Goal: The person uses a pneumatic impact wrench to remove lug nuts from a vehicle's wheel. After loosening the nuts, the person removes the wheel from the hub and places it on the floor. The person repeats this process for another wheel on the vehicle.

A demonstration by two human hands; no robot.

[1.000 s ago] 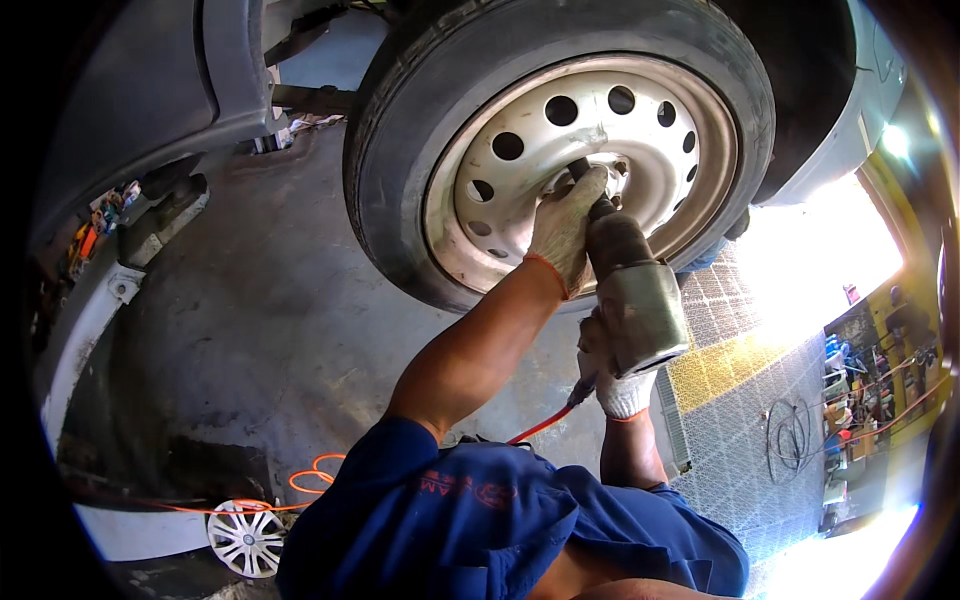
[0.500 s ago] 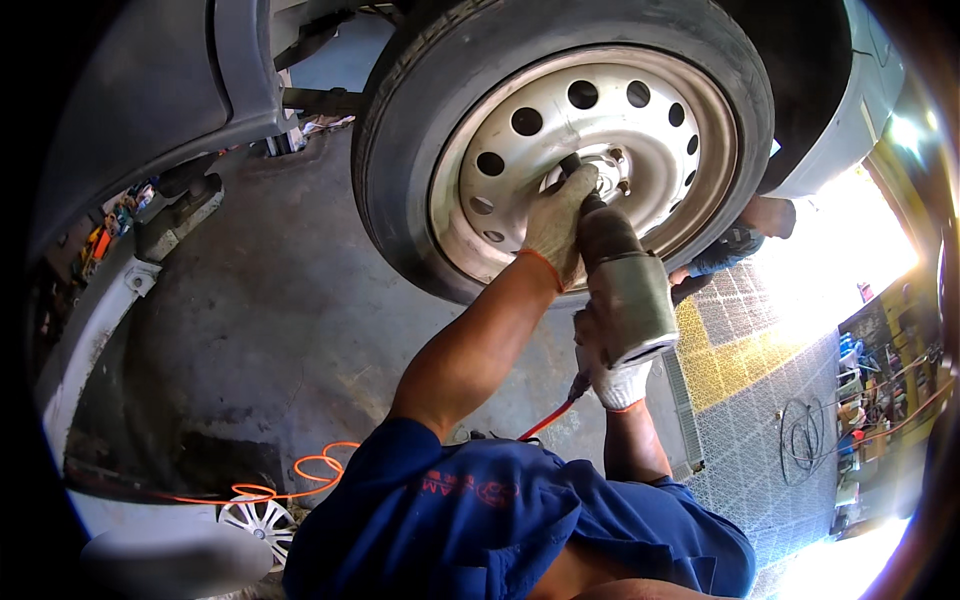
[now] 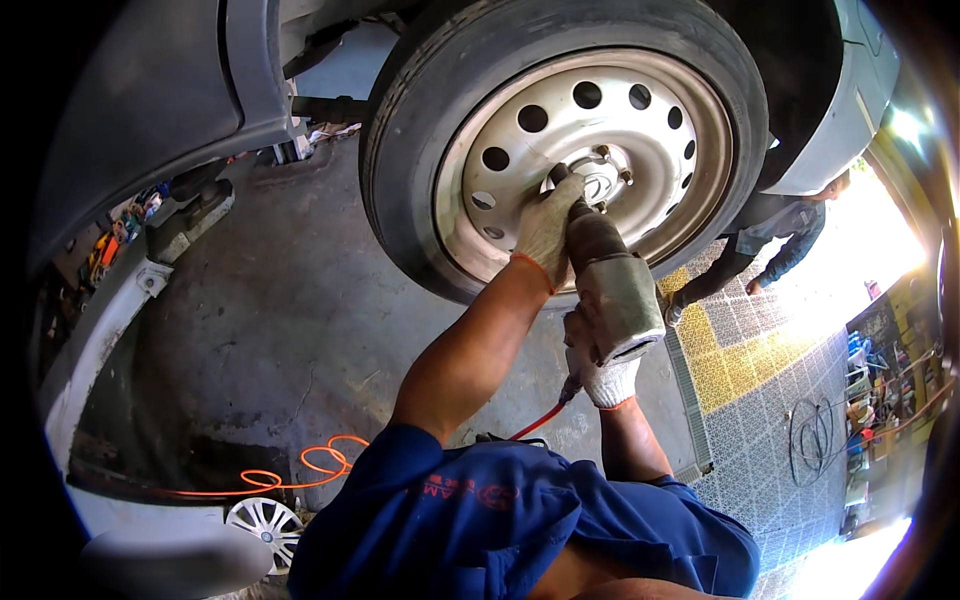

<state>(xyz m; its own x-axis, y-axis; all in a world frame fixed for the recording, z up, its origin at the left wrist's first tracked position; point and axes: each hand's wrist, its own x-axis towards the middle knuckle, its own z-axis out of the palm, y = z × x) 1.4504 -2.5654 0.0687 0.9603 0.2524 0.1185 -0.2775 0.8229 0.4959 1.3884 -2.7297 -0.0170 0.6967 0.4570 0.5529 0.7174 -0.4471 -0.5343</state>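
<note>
A car wheel with a black tyre [image 3: 410, 235] and a pale steel rim [image 3: 640, 75] hangs in front of me, with lug bolts [image 3: 627, 178] around its hub [image 3: 600, 185]. My right hand [image 3: 608, 383], in a white glove, is closed round the grip of a grey impact wrench [image 3: 620, 300]. The wrench's dark nose points up at the lower part of the hub. Beside that nose, my gloved left hand [image 3: 545, 230] is closed against it, fingers partly hidden. A dark stub [image 3: 558, 172] shows just above the left fingers.
A red air hose [image 3: 537, 422] runs from the wrench's grip. A coiled orange hose [image 3: 325, 458] and a silver wheel cover [image 3: 265, 528] lie at the lower left. A white lift arm [image 3: 95, 350] curves at the left. Another person [image 3: 775, 235] is beyond the wheel at the right.
The wrench and my hands have shifted slightly left against the wheel, uncovering more of the hub. The other person, earlier mostly hidden behind the tyre, now shows further right with torso and legs visible.
</note>
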